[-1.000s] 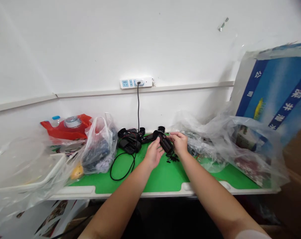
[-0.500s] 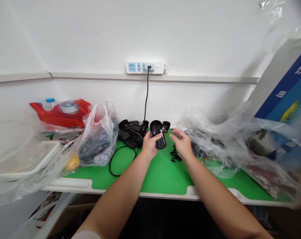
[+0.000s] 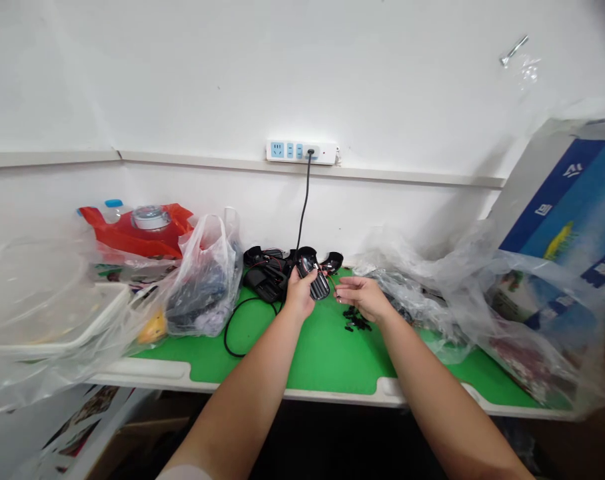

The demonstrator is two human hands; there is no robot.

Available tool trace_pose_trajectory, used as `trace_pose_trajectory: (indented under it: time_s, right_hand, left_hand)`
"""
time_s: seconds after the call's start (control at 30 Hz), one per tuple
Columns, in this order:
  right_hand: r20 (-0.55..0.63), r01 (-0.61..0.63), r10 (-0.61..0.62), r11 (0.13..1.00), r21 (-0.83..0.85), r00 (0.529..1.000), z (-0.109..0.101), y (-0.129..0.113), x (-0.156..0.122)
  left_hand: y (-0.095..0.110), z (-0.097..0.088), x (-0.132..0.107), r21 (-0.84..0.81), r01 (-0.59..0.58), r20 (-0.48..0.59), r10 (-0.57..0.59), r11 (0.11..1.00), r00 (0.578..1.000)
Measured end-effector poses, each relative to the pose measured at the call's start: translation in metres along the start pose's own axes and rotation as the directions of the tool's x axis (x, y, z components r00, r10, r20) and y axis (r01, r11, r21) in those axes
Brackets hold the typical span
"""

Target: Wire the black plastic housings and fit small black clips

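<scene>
My left hand (image 3: 300, 295) is closed around a black plastic housing (image 3: 321, 288) with a round cup-like upper end and a ribbed lower part, held tilted above the green mat. My right hand (image 3: 363, 297) is just to its right, thumb and fingertips brought together. A thin reddish wire (image 3: 334, 281) reaches from beside the housing to these fingertips, which appear to pinch it; the exact contact is too small to see. Below the right hand lies a pile of small black parts (image 3: 355, 319). More black housings (image 3: 265, 283) with red wires lie behind and left of my left hand.
A black cable (image 3: 305, 207) drops from the wall power strip (image 3: 282, 152) and loops on the green mat (image 3: 332, 363). Left stand a clear plastic bag (image 3: 202, 293), a red bag (image 3: 127, 233) and a white tray (image 3: 107, 293). Plastic wrapping (image 3: 432, 267) and a blue box (image 3: 567, 220) are right.
My right hand has lowered slightly and its fingers have closed together near the wire. The housing in my left hand has tilted. The camera view has shifted a little.
</scene>
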State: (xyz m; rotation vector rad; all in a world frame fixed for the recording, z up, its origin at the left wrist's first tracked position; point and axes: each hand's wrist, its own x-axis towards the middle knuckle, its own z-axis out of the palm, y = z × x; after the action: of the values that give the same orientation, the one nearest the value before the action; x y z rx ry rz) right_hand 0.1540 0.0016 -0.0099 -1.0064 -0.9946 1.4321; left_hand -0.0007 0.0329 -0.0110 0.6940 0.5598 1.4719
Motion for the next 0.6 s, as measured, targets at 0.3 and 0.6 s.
trace_pose_trajectory:
  time_s: [0.3,0.6]
  right_hand:
    - [0.151,0.177,-0.142,0.951,-0.252,0.978,0.002,-0.007,-0.007]
    - [0.141,0.230,-0.186,0.646,-0.728,0.972,-0.036,-0.011,0.008]
  left_hand:
    - [-0.008,-0.002,0.008,0.131,-0.001,-0.149,0.021,0.991,0.989]
    - [0.003,0.004,-0.004,0.065,0.194,0.137,-0.201,0.979,0.970]
